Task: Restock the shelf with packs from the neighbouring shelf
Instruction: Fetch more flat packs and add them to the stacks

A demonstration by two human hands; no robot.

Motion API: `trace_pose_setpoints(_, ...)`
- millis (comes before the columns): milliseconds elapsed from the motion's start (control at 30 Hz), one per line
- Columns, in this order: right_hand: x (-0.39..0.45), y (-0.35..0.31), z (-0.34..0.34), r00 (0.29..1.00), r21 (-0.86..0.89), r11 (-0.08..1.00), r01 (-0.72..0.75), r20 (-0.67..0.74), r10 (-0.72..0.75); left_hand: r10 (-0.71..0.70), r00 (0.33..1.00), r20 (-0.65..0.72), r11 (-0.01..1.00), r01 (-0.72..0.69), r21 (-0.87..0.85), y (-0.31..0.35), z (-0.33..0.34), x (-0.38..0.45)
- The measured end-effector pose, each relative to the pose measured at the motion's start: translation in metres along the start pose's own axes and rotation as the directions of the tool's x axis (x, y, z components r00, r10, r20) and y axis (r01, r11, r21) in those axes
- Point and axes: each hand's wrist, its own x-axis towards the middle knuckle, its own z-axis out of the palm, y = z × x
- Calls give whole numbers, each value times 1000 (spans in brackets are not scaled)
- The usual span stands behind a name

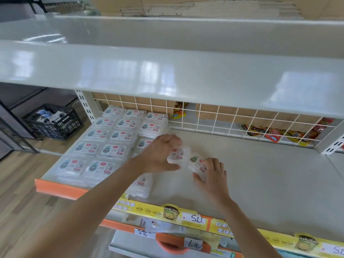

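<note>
The head camera looks down onto a grey shelf (260, 174) whose left part carries rows of flat clear packs (104, 142), stacked several deep, while the wide right part lies bare. Both hands work at the edge of those rows. The left hand (160, 155) has its fingers curled over one pack (178, 154), thumb underneath, gripping it just off the shelf surface or barely touching it; motion blur makes that hard to judge. The right hand (210, 174) pinches a second pack (197, 162), tilted, with its fingers bent round the near edge. The two packs touch or nearly touch each other.

Behind the wire grid (232, 120) at the back lie some red and yellow snack bags (275, 134). A black crate (54, 121) stands on the floor to the left. Yellow price strips (186, 215) run along the shelf front.

The risks I see: the packs look smooth and slippery, so a loose pinch could let one slide out. Setting them down crooked beside the tall stacks could nudge a stack over, and the front-row pack (143, 185) near the lip could be knocked off by the left forearm.
</note>
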Motion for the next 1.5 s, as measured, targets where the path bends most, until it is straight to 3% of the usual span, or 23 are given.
trace_pose_setpoints(100, -2, 1, 3, 998, 0, 998, 65, -5, -65, -122, 984, -129, 991, 128, 33, -21, -24, -9)
trace_pose_setpoints(233, -1, -3, 3, 992, 25, 993, 115, 47, -116, -302, 952, -55, 933, 307, 189, -41, -34, -18)
trace_pose_setpoints(333, 2, -11, 2, 990, 70, 992, 108, 83, -114, -301, 954, -8, 928, 295, 227, -46, -27, -26)
trace_pose_setpoints(433, 3, -29, -6, 988, 171, 975, 142, 41, -151, -312, 948, -60, 934, 318, 161, -51, -25, -38)
trace_pose_setpoints(600, 7, -87, -15, 922, 309, 875, 371, -11, -387, -309, 903, -297, 941, 335, 41, -65, -36, -70)
trace_pose_setpoints(700, 19, -117, -6, 873, 256, 845, 469, 13, -488, -320, 894, -312, 941, 339, 8, -74, -40, -86)
trace_pose_setpoints(867, 28, -131, 16, 842, 73, 849, 523, 111, -528, -273, 927, -258, 957, 288, 23, -82, -42, -97)
trace_pose_setpoints(1100, 14, -116, -3, 886, 86, 887, 454, 60, -459, -116, 970, -214, 986, 138, 90, -65, -35, -80)
trace_pose_setpoints(1300, -16, -70, -35, 900, -90, 897, 433, 97, -425, 70, 994, -83, 977, -52, 209, -21, -12, -43)
trace_pose_setpoints(1500, -70, 1, -88, 927, -269, 887, 375, 128, -353, 235, 972, -26, 939, -220, 266, 64, 29, -7)
